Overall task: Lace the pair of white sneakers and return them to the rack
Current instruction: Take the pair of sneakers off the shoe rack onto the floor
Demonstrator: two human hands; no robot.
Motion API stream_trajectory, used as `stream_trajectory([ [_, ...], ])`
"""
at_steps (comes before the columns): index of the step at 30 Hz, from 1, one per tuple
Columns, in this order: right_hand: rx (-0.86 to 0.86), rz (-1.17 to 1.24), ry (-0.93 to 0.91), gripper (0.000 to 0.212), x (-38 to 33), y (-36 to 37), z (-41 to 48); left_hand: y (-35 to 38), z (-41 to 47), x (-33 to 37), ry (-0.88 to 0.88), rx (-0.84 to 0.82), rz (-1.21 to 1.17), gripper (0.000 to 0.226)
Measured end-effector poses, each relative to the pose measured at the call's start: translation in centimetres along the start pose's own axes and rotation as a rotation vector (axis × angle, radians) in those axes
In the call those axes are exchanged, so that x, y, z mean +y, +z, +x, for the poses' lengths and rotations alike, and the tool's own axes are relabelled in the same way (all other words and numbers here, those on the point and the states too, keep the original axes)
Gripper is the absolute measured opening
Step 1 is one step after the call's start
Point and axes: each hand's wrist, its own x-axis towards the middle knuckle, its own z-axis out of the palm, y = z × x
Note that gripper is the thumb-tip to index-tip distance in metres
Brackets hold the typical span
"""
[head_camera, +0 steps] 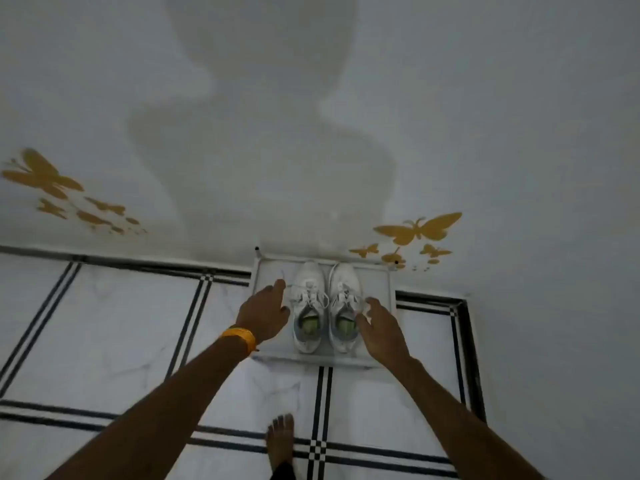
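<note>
Beside sneakers (325, 306) on rack (384, 289): both hands spread, empty.

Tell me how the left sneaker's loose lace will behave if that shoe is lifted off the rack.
The lace trails off the left sneaker across the rack, so it is probably floppy and will dangle. It may drag or snag on the rack edge. The shoe itself looks firm enough to keep its shape.
</note>
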Motion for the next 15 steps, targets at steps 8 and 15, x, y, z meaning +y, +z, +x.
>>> stream_trajectory([
  [8,-0.064,-0.221,0.155,0.062,11.0,10.9,15.1,16.0,13.7,-5.7,-0.175,-0.133,-0.067,0.062],
  [15,0.064,-0.277,0.083,0.072,17.6,16.2,18.9,24.1,18.7,-8.7,-0.114,0.062,-0.073,0.06],
])
